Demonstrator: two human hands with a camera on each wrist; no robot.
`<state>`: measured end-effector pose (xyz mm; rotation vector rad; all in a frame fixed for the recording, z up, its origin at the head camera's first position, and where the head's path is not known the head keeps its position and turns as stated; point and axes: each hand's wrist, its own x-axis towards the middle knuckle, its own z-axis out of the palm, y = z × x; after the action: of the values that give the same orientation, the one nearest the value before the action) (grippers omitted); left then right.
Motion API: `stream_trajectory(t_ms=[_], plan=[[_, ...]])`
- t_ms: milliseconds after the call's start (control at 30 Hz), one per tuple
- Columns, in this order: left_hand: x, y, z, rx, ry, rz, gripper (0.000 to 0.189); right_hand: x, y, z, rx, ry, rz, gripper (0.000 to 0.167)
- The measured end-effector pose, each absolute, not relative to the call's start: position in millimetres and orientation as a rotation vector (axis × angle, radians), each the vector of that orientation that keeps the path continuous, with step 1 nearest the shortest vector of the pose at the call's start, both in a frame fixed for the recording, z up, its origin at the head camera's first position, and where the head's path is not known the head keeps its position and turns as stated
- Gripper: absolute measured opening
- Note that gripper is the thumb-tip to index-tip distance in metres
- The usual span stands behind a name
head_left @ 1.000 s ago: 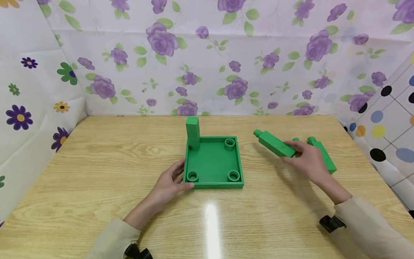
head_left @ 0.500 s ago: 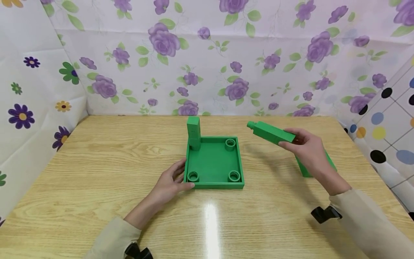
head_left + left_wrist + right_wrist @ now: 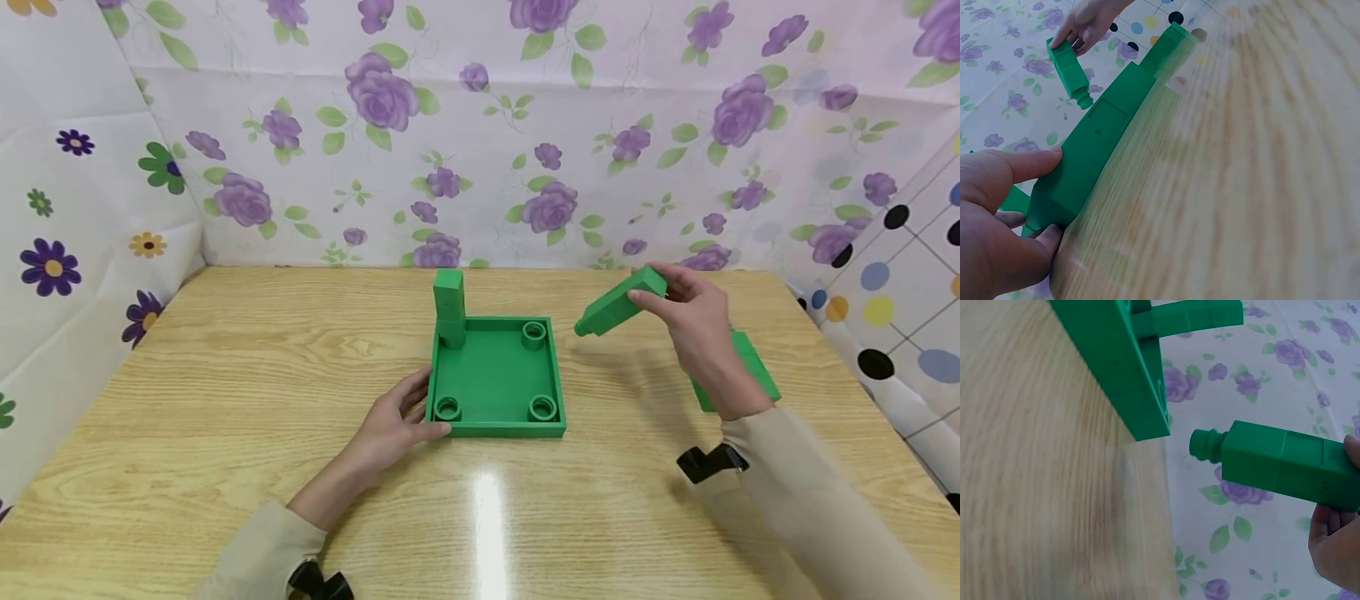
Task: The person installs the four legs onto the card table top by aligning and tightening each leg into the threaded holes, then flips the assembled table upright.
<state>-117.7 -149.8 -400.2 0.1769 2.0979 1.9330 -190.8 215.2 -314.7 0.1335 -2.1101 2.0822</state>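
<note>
A green square base (image 3: 495,375) with a raised rim lies on the table. A green post (image 3: 449,304) stands upright in its far-left corner; round threaded sockets fill the other corners. My left hand (image 3: 386,433) holds the base at its near-left corner, thumb on the front wall and fingers along the left side. Above the table, right of the base, my right hand (image 3: 693,321) grips the plain end of another green post (image 3: 618,307). This post tilts down to the left; its threaded tip (image 3: 1207,445) shows in the right wrist view, apart from the base.
More green posts (image 3: 753,362) lie on the wooden table (image 3: 262,367) at the right, partly hidden by my right forearm. A floral sheet (image 3: 480,167) hangs behind the table, with patterned sheets at both sides.
My right hand has lifted the post and moved left and up from the lying posts. The post's threaded tip has swung from pointing up-left to down-left. My left hand stays put.
</note>
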Motion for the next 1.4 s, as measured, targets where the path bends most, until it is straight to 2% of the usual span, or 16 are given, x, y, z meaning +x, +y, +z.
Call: stream_trajectory(t_ms=[133, 567, 900, 1400], plan=[[-118, -150, -401, 0.164, 2.092, 1.936, 0.085, -202, 206, -314, 0.180, -2.032, 2.131, 0.045], [-117, -150, -400, 0.175, 2.098, 1.934, 0.083, -227, 173, -294, 0.419, -2.502, 1.653, 0.047], [-117, -149, -399, 0.184, 2.095, 1.932, 0.082, -240, 150, -286, 0.483, -2.685, 1.651, 0.045], [-118, -150, -404, 0.187, 2.073, 1.959, 0.084, -249, 139, -298, 0.580, -2.803, 1.597, 0.047]])
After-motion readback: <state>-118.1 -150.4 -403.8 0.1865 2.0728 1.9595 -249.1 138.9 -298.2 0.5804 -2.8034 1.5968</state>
